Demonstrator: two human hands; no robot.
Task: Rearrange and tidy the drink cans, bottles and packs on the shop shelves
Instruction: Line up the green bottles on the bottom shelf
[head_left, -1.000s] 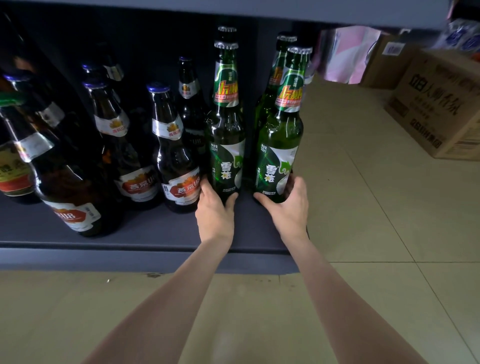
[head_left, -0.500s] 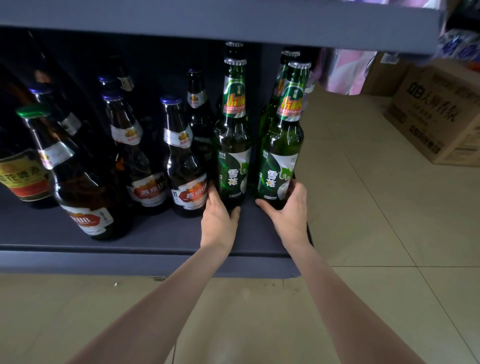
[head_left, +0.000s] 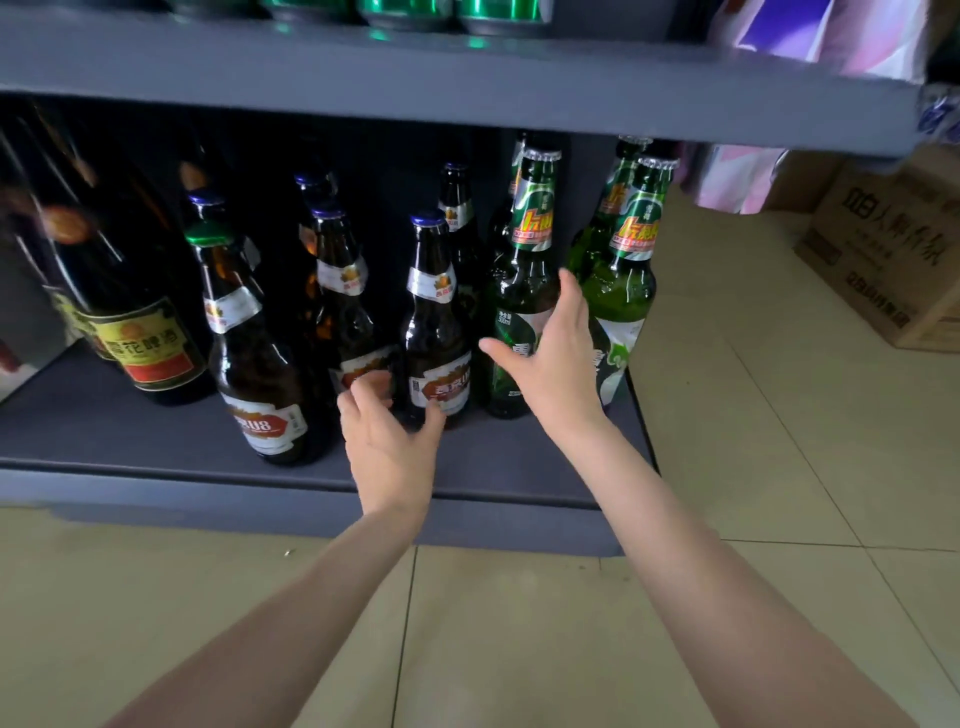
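Note:
On the bottom grey shelf (head_left: 156, 441) stand beer bottles. Two green bottles are at the right end: one (head_left: 522, 291) beside another (head_left: 628, 280), with more green bottles behind them. Left of them are brown bottles with blue caps (head_left: 434, 322) (head_left: 340, 312), and a brown bottle with a green cap (head_left: 249, 353) nearer the front. My left hand (head_left: 387, 441) hovers open in front of the brown blue-capped bottles, thumb near one label. My right hand (head_left: 556, 358) is raised with fingers spread in front of the two green bottles, holding nothing.
A dark bottle with a yellow and red label (head_left: 140, 332) stands at the left. Green cans (head_left: 452, 10) sit on the upper shelf (head_left: 467, 88). Cardboard boxes (head_left: 883, 260) stand on the tiled floor (head_left: 753, 467) to the right.
Both hands have let go of the bases of the two green bottles. My left hand moved left toward the brown bottles; my right hand lifted and opened. The view tilted up.

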